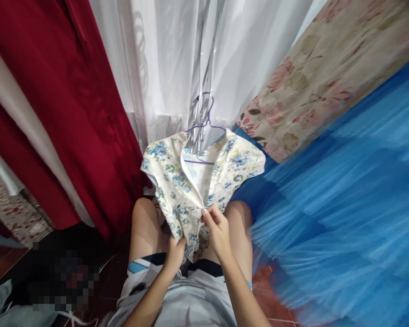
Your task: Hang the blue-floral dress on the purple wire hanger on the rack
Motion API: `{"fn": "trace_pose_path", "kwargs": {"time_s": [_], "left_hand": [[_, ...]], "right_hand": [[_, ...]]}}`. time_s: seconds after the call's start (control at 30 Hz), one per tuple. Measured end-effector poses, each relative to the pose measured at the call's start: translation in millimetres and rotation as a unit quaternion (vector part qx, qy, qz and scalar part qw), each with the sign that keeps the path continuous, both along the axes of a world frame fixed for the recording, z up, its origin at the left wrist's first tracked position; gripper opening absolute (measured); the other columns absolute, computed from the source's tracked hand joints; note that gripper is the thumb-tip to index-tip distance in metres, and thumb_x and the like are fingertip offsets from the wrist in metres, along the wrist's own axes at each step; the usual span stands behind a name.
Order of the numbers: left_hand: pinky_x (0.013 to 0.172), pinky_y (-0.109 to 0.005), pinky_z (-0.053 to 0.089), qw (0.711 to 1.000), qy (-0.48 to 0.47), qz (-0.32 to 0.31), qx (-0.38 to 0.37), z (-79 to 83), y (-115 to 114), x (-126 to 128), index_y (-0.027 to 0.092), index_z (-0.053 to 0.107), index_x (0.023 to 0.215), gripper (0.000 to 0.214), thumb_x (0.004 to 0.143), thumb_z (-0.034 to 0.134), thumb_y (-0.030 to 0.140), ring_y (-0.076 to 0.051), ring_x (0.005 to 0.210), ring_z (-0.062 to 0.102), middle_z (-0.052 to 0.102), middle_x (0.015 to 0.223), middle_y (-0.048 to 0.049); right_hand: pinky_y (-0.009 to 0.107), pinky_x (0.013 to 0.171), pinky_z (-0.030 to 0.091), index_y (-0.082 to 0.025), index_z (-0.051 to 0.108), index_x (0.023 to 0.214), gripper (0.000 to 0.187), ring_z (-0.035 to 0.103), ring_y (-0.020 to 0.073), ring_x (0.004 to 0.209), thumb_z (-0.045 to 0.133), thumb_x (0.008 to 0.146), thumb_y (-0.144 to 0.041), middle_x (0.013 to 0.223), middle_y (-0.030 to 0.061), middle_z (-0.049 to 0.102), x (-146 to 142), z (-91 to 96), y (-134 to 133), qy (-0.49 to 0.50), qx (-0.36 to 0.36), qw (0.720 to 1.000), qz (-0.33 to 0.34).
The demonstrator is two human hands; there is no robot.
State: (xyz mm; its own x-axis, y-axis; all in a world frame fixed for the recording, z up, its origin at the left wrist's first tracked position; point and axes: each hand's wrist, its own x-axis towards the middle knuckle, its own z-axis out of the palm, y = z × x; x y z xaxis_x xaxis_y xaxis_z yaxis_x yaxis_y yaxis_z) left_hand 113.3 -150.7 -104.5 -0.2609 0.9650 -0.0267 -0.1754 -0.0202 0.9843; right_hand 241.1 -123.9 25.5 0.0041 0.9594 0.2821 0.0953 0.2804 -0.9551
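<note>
A cream blouse point(177, 175) with blue and green flowers hangs on a thin purple hanger point(208, 121) in front of my knees. Its V-shaped neckline gapes, and the hanger's lower bar shows through it. With thumb and fingers pinched, my right hand point(218, 227) holds the blouse's front edge at the bottom of the neckline. My left hand point(176, 250) is lower, closed at the blouse's lower left side, with its fingers tucked behind the cloth and mostly hidden.
White sheer curtains point(259, 50) hang behind the hanger. Red drapes point(64, 100) are on the left. A floral cloth point(313, 91) and blue tulle point(327, 204) fill the right. Beneath is a red tiled floor point(272, 290). A dark surface point(17, 277) with a blurred-out patch lies at lower left.
</note>
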Motion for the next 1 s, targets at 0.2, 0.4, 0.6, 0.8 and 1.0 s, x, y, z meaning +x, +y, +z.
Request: {"fn": "trace_pose_path", "kwargs": {"time_s": [0.2,0.4,0.6,0.8,1.0], "left_hand": [[0.105,-0.039,0.041,0.933,0.169,0.21,0.239,95.6,26,-24,0.021,0.044,0.13,0.053,0.08,0.061,0.014,-0.024,0.123,0.051,0.051,0.134,-0.0125],[0.088,-0.033,0.051,0.923,0.227,-0.13,0.283,123.7,38,-3,0.019,0.055,0.109,0.023,0.087,0.055,0.014,-0.019,0.096,0.063,0.064,0.102,-0.0071],[0.09,-0.034,0.051,0.925,0.216,-0.138,0.28,114.7,39,22,0.019,0.053,0.104,0.015,0.09,0.053,0.015,-0.02,0.098,0.063,0.064,0.101,-0.0073],[0.087,-0.034,0.049,0.905,0.291,-0.159,0.268,118.3,42,12,0.021,0.056,0.107,0.025,0.085,0.053,0.01,-0.024,0.1,0.062,0.066,0.103,-0.0083],[0.09,-0.036,0.05,0.948,0.129,-0.146,0.252,95.6,38,16,0.019,0.057,0.113,0.023,0.091,0.051,0.017,-0.023,0.098,0.064,0.066,0.103,-0.0089]], "right_hand": [[0.027,0.059,0.028,-0.018,0.054,0.061,0.032,0.038,0.0128,0.06,0.069,0.084,-0.034,0.059,-0.004,0.045,18,12.2,-12,-0.029,0.001,0.999,-0.014],[0.028,0.061,0.03,-0.019,0.054,0.058,0.031,0.041,0.0132,0.062,0.069,0.083,-0.031,0.061,-0.0039,0.047,23,4.2,-12,0.007,-0.015,1.0,0.009],[0.028,0.06,0.032,-0.019,0.057,0.059,0.03,0.044,0.0141,0.061,0.068,0.084,-0.033,0.059,-0.0026,0.05,34,-10.5,-10,0.041,-0.023,0.999,0.022],[0.028,0.054,0.029,-0.02,0.06,0.065,0.029,0.041,0.0144,0.055,0.064,0.086,-0.04,0.057,-0.0023,0.047,22,-8.3,-4,0.054,-0.039,0.996,0.054],[0.031,0.057,0.03,-0.022,0.065,0.076,0.027,0.041,0.0166,0.059,0.059,0.091,-0.044,0.061,-0.001,0.047,13,3.1,-7,0.061,-0.044,0.991,0.106]]}}
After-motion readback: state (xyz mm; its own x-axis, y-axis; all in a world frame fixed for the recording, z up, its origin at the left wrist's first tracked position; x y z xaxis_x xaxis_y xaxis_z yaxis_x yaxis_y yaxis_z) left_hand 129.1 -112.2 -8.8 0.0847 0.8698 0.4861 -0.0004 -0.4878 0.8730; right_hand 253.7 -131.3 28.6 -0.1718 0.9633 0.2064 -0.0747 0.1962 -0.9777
